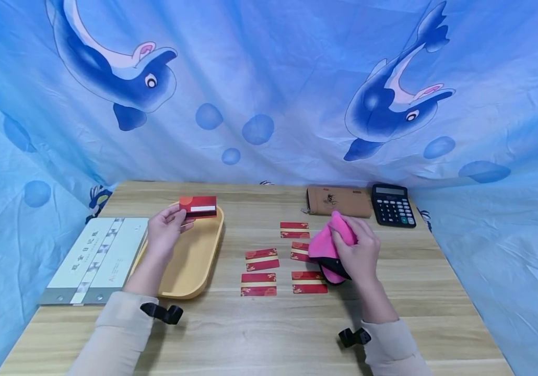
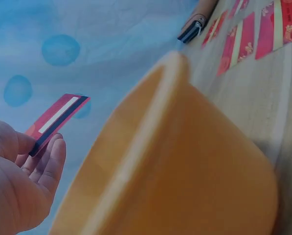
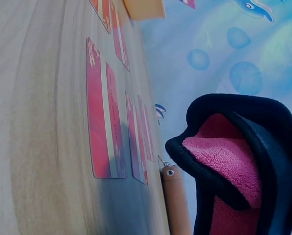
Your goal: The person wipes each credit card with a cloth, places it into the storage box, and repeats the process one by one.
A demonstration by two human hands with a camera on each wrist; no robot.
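Observation:
My left hand pinches a red card with a white stripe between thumb and fingers, held above the far end of a yellow tray. The left wrist view shows the same card at my fingertips beside the tray's rim. My right hand grips a folded pink cloth with a black edge over the right-hand cards. Several red cards with gold bands lie flat on the wooden table. In the right wrist view the cloth hangs above those cards.
A pale ledger book lies left of the tray. A brown zip pouch and a black calculator sit at the back right. Blue dolphin-print fabric walls the table on three sides.

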